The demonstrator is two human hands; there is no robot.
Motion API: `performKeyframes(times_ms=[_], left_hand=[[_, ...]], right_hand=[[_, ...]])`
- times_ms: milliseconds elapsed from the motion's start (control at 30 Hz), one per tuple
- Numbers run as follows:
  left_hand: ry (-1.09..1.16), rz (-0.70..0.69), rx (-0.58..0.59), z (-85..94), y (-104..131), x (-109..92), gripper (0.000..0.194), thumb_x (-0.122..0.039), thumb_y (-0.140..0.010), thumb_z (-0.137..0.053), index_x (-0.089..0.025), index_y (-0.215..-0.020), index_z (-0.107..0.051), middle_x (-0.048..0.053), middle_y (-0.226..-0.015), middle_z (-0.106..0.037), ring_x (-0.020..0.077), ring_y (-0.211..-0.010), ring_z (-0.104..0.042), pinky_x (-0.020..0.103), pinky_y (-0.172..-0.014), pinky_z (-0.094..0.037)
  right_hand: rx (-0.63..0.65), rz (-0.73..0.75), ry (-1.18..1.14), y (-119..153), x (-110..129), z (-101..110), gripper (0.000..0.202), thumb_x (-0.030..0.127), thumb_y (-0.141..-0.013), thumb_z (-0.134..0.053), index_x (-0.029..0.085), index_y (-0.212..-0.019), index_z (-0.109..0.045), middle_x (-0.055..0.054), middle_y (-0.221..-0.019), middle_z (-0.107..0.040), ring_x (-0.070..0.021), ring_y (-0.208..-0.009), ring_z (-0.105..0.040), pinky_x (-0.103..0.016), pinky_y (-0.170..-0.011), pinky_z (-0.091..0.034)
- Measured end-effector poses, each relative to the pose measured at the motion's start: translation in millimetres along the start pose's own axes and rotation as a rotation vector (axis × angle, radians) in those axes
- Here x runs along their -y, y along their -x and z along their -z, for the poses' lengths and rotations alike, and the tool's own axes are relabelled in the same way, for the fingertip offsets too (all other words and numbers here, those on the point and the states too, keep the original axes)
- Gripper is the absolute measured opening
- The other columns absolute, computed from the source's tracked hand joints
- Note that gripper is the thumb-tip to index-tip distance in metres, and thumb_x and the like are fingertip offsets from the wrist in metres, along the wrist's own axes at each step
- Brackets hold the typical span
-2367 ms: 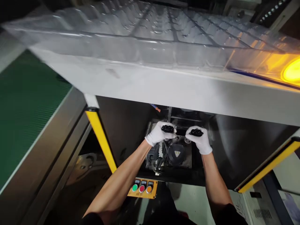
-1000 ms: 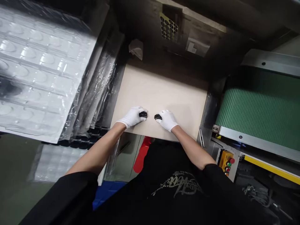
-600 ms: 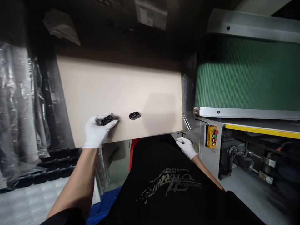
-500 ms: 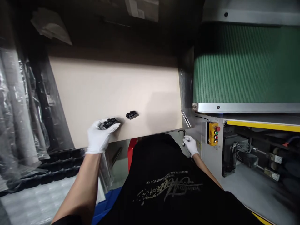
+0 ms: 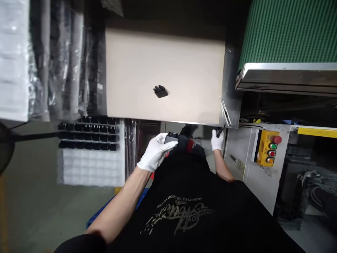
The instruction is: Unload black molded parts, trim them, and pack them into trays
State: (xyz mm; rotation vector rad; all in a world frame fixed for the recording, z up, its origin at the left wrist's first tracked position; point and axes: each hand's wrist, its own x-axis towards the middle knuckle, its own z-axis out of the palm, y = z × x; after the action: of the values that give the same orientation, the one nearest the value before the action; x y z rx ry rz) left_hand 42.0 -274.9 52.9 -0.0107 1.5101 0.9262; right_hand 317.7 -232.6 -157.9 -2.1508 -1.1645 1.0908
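In a white glove, my left hand [image 5: 157, 150] is closed around a small black plastic part [image 5: 171, 138], held at the table's front edge, close to my body. Another such black part [image 5: 160, 91] lies on the beige table sheet [image 5: 131, 66], its knobbly side turned away from me. My right hand [image 5: 217, 140], gloved too, is below the table's right front corner. Its fingers are wrapped round a dark, slim tool [image 5: 219, 131], whose kind is too small to make out.
A white tray [image 5: 91, 168] with rows of black parts stands left of me. Plastic-wrapped stacks [image 5: 60, 59] rise behind it. To the right are a green ribbed conveyor belt [image 5: 286, 31] and a yellow button box [image 5: 268, 148]. A thin metal strip [image 5: 225, 111] lies at the table's right edge.
My left hand has drawn its black part off the table toward my body. My right hand has closed on the dark tool. The view has tilted down and shifted left.
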Motion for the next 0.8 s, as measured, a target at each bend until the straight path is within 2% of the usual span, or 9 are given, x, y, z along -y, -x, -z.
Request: performKeyframes(times_ms=[100, 200, 267, 333, 367, 467, 567, 667, 800], left_hand=[[-0.021, -0.117, -0.037, 18.7, 11.5, 36.5, 0.060, -0.029, -0.047, -0.105, -0.014, -0.091, -0.068, 0.001, -0.080, -0.073, 0.0125, -0.067, -0.066, 0.026, -0.068, -0.056], [-0.202, -0.280, -0.162, 30.1, 12.4, 68.3, 0.053, -0.031, -0.057, -0.099, -0.014, -0.097, -0.068, 0.004, -0.083, -0.075, 0.0170, -0.070, -0.068, 0.030, -0.071, -0.057], [-0.394, -0.355, -0.264, 34.5, 6.4, 84.9, 0.042, -0.028, -0.065, -0.092, -0.016, -0.096, -0.068, 0.006, -0.089, -0.077, 0.0212, -0.080, -0.072, 0.033, -0.079, -0.058], [-0.633, -0.408, -0.325, 39.3, -2.7, 98.6, 0.032, -0.025, -0.073, -0.086, -0.018, -0.099, -0.069, 0.007, -0.096, -0.079, 0.0254, -0.092, -0.074, 0.036, -0.090, -0.058], [-0.757, -0.429, -0.334, 42.3, -7.6, 104.8, 0.030, -0.023, -0.075, -0.083, -0.019, -0.103, -0.071, 0.009, -0.101, -0.079, 0.0283, -0.100, -0.075, 0.038, -0.096, -0.056], [-0.971, -0.459, -0.294, 54.8, -20.8, 120.9, 0.032, -0.020, -0.079, -0.078, -0.022, -0.111, -0.074, 0.013, -0.111, -0.079, 0.0372, -0.119, -0.071, 0.047, -0.111, -0.049], [-0.905, -0.436, -0.255, 71.2, -30.4, 131.0, 0.034, -0.019, -0.077, -0.080, -0.023, -0.111, -0.076, 0.014, -0.112, -0.079, 0.0394, -0.122, -0.070, 0.049, -0.113, -0.047], [-0.760, -0.371, -0.237, 90.4, -39.8, 132.0, 0.035, -0.024, -0.073, -0.085, -0.019, -0.107, -0.077, 0.013, -0.106, -0.080, 0.0363, -0.110, -0.074, 0.047, -0.105, -0.054], [-0.511, -0.272, -0.115, 118.8, -58.0, 117.9, 0.042, -0.040, -0.074, -0.087, -0.013, -0.105, -0.078, 0.012, -0.098, -0.081, 0.0290, -0.090, -0.078, 0.039, -0.084, -0.063]], right_hand=[[0.055, 0.185, -0.031, 35.5, -3.3, 45.6, 0.038, 0.056, -0.095, -0.059, 0.018, -0.097, -0.066, -0.009, -0.095, -0.073, -0.0227, -0.094, -0.067, -0.036, -0.089, -0.055], [0.210, 0.291, 0.102, 86.8, -2.6, 91.8, 0.039, 0.060, -0.091, -0.064, 0.021, -0.089, -0.064, -0.003, -0.078, -0.068, -0.0202, -0.074, -0.061, -0.035, -0.077, -0.051], [0.301, 0.266, 0.254, 120.2, 0.4, 113.2, 0.040, 0.057, -0.089, -0.067, 0.020, -0.103, -0.067, -0.002, -0.079, -0.069, -0.0203, -0.072, -0.062, -0.034, -0.074, -0.050], [0.404, 0.296, 0.412, 146.4, 7.2, 125.3, 0.045, 0.053, -0.091, -0.067, 0.020, -0.120, -0.069, -0.006, -0.092, -0.074, -0.0220, -0.079, -0.067, -0.033, -0.078, -0.050], [0.468, 0.327, 0.490, 156.2, 12.5, 128.3, 0.043, 0.052, -0.093, -0.065, 0.021, -0.122, -0.070, -0.007, -0.098, -0.076, -0.0228, -0.085, -0.070, -0.033, -0.079, -0.050], [0.588, 0.334, 0.750, 174.0, 36.4, 127.1, 0.042, 0.059, -0.100, -0.056, 0.024, -0.100, -0.079, -0.009, -0.098, -0.080, -0.0252, -0.092, -0.074, -0.031, -0.078, -0.049], [0.628, 0.281, 0.987, 180.6, 65.4, 113.7, 0.049, 0.068, -0.097, -0.055, 0.027, -0.093, -0.082, -0.009, -0.095, -0.083, -0.0288, -0.095, -0.077, -0.033, -0.078, -0.049], [0.678, 0.299, 1.112, 182.1, 90.1, 93.6, 0.050, 0.069, -0.096, -0.054, 0.030, -0.097, -0.084, -0.010, -0.101, -0.085, -0.0316, -0.100, -0.078, -0.035, -0.080, -0.050], [0.721, 0.267, 1.153, 180.1, 117.3, 65.9, 0.051, 0.069, -0.097, -0.051, 0.031, -0.100, -0.086, -0.009, -0.103, -0.085, -0.0321, -0.101, -0.079, -0.035, -0.078, -0.050]])
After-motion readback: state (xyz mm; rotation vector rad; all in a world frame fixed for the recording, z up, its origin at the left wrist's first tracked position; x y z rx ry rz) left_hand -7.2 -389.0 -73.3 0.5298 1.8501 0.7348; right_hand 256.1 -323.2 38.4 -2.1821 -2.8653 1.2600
